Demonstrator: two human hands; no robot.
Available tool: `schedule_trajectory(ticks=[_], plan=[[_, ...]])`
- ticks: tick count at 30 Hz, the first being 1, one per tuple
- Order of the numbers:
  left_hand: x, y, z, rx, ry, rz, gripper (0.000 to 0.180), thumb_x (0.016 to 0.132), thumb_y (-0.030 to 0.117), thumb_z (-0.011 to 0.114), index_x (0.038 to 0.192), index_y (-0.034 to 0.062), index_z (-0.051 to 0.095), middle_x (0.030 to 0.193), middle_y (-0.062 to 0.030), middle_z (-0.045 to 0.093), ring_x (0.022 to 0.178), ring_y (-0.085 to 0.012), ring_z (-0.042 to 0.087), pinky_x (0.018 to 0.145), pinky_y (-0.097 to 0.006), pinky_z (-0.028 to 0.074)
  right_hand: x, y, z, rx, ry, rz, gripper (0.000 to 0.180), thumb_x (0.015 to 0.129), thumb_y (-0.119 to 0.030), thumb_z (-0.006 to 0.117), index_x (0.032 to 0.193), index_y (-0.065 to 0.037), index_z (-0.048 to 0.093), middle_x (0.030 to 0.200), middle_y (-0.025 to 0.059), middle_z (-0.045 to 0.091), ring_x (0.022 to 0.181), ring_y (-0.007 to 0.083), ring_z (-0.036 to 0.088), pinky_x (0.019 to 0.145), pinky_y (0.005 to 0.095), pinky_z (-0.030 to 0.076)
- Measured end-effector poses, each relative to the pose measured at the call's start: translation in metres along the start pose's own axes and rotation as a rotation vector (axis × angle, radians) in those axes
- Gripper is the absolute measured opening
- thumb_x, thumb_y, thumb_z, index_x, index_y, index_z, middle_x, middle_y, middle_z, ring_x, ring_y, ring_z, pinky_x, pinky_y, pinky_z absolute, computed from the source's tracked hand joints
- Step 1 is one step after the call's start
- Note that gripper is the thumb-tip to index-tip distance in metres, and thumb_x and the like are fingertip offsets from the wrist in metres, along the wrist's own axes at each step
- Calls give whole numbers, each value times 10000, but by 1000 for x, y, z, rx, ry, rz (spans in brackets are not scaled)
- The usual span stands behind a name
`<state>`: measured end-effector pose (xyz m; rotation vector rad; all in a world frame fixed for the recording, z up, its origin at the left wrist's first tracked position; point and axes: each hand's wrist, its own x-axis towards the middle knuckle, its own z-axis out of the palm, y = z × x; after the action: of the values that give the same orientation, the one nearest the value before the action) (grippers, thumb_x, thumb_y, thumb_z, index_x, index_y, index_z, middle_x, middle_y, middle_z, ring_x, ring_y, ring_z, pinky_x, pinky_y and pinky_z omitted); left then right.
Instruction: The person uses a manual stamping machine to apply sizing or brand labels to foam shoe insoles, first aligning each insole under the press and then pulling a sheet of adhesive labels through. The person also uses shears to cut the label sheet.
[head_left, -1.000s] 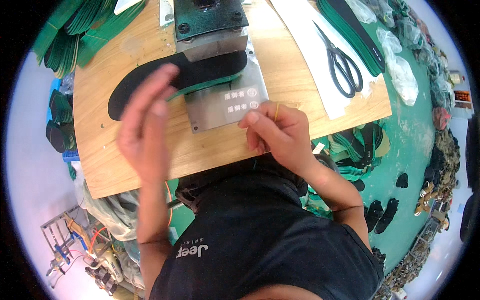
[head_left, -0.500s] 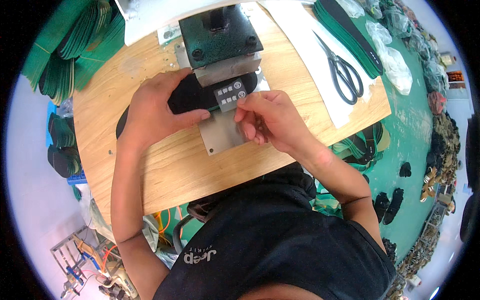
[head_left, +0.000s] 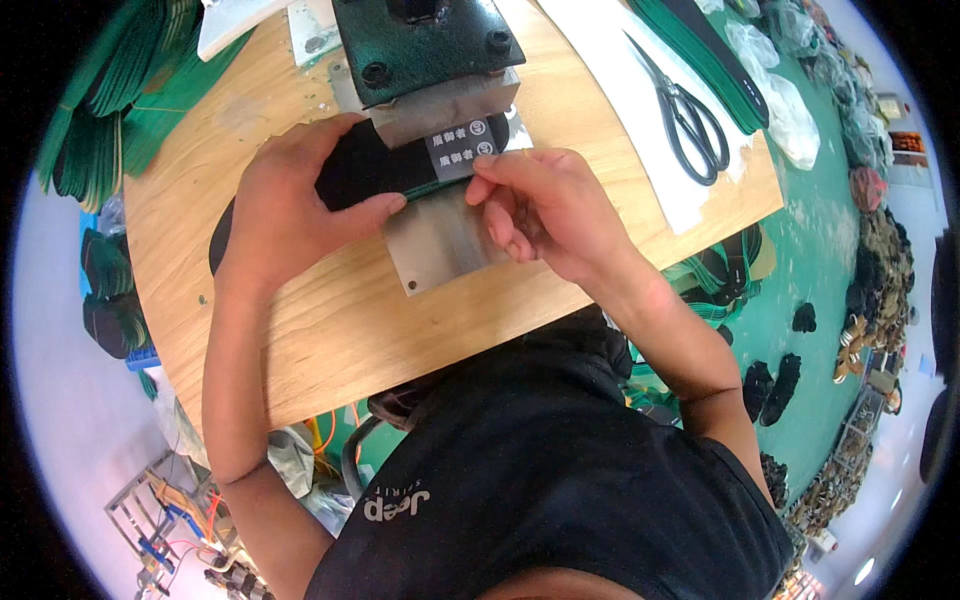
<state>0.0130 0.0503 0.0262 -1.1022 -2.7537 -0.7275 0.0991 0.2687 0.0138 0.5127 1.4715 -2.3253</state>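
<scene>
A black insole [head_left: 352,178] with a green edge lies on a metal plate [head_left: 425,240], partly beneath the heat press's metal block [head_left: 450,106]. My left hand [head_left: 280,205] spans the insole's width, thumb on the near edge and fingers around the far edge. Between the thumb and fingertips of my right hand [head_left: 565,205] is the corner of a small clear film label [head_left: 450,158] with white print. The label lies over the insole just in front of the block, and its far edge is close to the block.
Black-handled scissors [head_left: 692,135] rest on white paper [head_left: 610,100] at the right of the wooden table [head_left: 330,345]. Beyond them is a stack of green-edged insoles [head_left: 705,60]. More insole stacks [head_left: 120,90] stand at the far left. The press's dark green upper part [head_left: 430,50] overhangs the work.
The label has come down flatter and squarer onto the insole, with my right hand still pinching its corner. My left hand keeps its hold. The whole view has shifted slightly.
</scene>
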Motion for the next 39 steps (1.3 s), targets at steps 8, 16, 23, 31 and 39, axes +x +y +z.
schedule_trajectory(ticks=[8,16,23,31,39], plan=[[-2,-7,4,2,35,50,640,640,366,793,1147,31,592,977,-188,643,908,-363,601,819,-394,472,2,2,-1,13,-10,-15,291,923,-206,519,767,18,617,494,83,544,363,119,459,360,212,340],[-3,-7,4,-8,45,40,636,635,367,797,1133,26,599,991,-188,644,930,-358,601,831,-391,469,1,0,-2,-8,-29,-12,254,896,-200,547,771,10,618,532,73,573,393,137,500,377,236,360],[-1,-5,4,-6,26,56,600,630,369,799,1098,41,617,996,-182,642,930,-355,596,826,-395,465,7,1,-3,11,6,-12,252,893,-197,546,766,10,611,534,81,575,386,142,498,372,240,353],[-2,-2,5,16,47,46,602,650,382,787,1111,42,604,999,-183,640,931,-363,592,833,-404,463,-10,6,-6,-157,190,-212,243,920,-211,536,818,-9,625,556,53,571,412,93,475,392,200,347],[0,1,1,26,-66,-38,676,647,334,808,1182,5,557,1084,-196,613,1003,-361,576,885,-395,453,-18,7,-20,-776,213,-892,139,852,-80,645,968,-16,602,585,20,573,486,56,513,442,213,373]])
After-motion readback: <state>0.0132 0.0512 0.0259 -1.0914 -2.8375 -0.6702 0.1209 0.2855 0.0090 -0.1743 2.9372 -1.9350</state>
